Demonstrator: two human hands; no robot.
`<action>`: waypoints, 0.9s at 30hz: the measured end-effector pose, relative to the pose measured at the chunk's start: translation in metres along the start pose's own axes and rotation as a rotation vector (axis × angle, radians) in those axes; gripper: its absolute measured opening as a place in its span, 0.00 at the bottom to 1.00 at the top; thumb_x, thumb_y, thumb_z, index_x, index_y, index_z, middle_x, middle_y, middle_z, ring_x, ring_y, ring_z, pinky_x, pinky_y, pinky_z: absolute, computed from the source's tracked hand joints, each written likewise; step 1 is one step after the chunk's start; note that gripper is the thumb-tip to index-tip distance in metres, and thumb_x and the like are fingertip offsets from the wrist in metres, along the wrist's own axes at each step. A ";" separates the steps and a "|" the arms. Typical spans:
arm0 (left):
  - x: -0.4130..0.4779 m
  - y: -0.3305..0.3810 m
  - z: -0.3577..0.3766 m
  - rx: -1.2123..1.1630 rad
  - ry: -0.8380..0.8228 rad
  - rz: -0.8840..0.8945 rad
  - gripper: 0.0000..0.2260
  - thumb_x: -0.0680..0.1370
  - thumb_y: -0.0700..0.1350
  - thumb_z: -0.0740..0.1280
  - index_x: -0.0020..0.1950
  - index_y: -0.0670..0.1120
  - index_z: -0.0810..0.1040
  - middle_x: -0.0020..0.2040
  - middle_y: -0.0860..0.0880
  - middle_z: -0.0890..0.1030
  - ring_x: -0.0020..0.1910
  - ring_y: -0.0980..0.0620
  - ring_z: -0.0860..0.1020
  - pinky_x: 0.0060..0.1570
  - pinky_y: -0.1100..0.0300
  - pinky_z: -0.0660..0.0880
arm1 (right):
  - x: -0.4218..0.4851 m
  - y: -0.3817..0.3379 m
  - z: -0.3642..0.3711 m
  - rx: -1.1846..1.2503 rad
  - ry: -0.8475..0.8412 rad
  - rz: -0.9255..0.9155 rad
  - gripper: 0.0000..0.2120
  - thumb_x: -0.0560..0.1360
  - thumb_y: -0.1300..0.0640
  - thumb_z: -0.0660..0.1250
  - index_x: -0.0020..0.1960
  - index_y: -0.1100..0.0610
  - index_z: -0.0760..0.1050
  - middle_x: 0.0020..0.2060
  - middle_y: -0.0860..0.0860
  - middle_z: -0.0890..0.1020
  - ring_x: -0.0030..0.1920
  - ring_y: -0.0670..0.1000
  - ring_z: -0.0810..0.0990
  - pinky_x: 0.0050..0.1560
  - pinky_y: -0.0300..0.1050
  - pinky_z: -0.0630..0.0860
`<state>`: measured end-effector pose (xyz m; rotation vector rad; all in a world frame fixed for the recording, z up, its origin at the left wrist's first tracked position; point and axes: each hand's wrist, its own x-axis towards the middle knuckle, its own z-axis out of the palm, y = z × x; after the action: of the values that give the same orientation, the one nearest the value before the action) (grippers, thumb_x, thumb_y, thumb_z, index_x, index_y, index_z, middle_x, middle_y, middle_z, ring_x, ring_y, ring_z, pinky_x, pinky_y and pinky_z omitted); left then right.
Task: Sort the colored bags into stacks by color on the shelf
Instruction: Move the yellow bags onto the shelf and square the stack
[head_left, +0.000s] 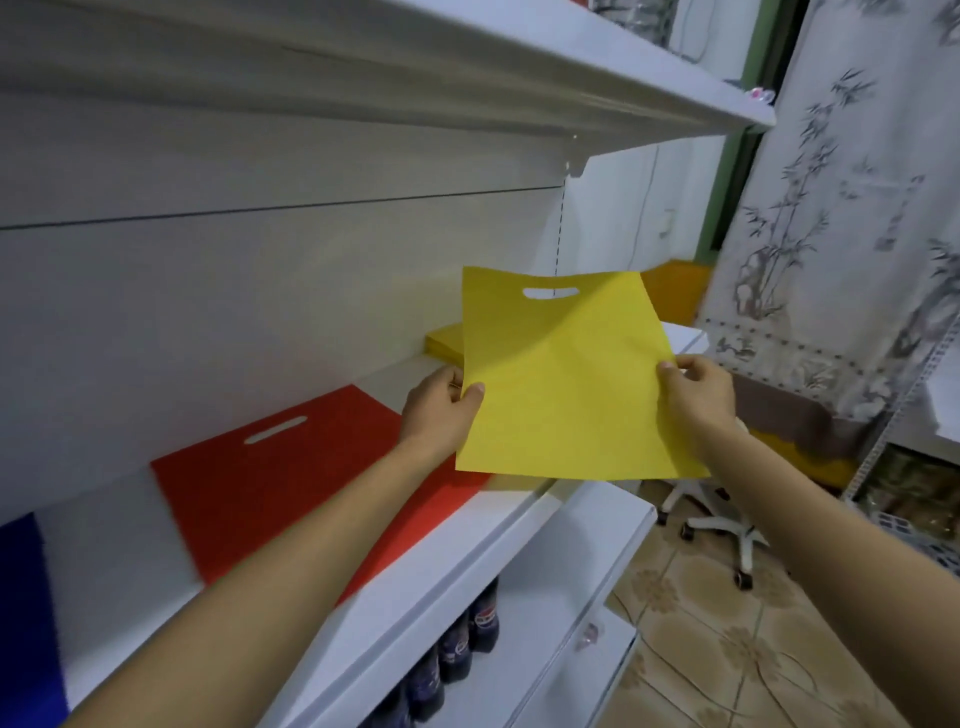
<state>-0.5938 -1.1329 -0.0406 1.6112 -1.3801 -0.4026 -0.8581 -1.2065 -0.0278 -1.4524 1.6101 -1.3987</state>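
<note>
Bag check: the flat yellow fabric bag with a slot handle (566, 384) sits at centre frame, held up in the air over the right end of the white shelf board (457, 566). Handle cut-out is at the top and the panel is tilted, with a soft crease running across it.

Your left hand (441, 410) pinches the bag's left edge, thumb on the front face and fingers curled behind it. Your right hand (696, 395) pinches the right edge the same way, thumb tip on the front and the rest behind. Both grips are clamped on the fabric.

Behind the held bag, centre frame, a low stack of flat yellow bags (444, 340) lies on the same board against the back panel. It is mostly hidden, so I can't tell its depth.

Left of centre, a flat red bag with a slot handle (291, 467) lies on the board, and your left forearm crosses over its lower corner. At the lower left edge of the frame lies a dark blue bag (26, 613), cut off and blurred.

At bottom centre, a row of dark soda bottles (457, 649) stands on the tier below. At right, a bamboo-print curtain (831, 208) hangs above a white swivel-chair base (727, 525) on the patterned floor tiles (727, 660).
</note>
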 end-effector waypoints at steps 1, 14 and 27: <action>0.004 -0.001 0.003 -0.007 0.006 -0.012 0.11 0.79 0.48 0.64 0.39 0.46 0.71 0.30 0.52 0.71 0.32 0.51 0.70 0.34 0.57 0.63 | 0.012 0.002 0.004 0.005 0.001 0.003 0.07 0.80 0.52 0.62 0.51 0.55 0.75 0.49 0.55 0.77 0.49 0.57 0.75 0.50 0.51 0.72; 0.076 0.000 0.076 0.080 0.132 -0.155 0.19 0.79 0.51 0.64 0.30 0.48 0.66 0.27 0.50 0.73 0.35 0.44 0.78 0.42 0.49 0.74 | 0.204 0.025 0.059 -0.021 -0.344 -0.165 0.05 0.77 0.53 0.67 0.47 0.54 0.78 0.36 0.50 0.78 0.37 0.54 0.76 0.37 0.43 0.70; 0.097 -0.001 0.135 0.349 0.291 -0.403 0.14 0.75 0.61 0.65 0.40 0.51 0.77 0.36 0.56 0.80 0.41 0.56 0.78 0.39 0.59 0.72 | 0.315 0.061 0.115 -0.061 -0.820 -0.143 0.10 0.75 0.55 0.71 0.53 0.59 0.80 0.48 0.54 0.80 0.44 0.49 0.77 0.44 0.42 0.72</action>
<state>-0.6642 -1.2790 -0.0784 2.1502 -0.9374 -0.1508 -0.8592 -1.5471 -0.0460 -1.8672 1.0330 -0.6518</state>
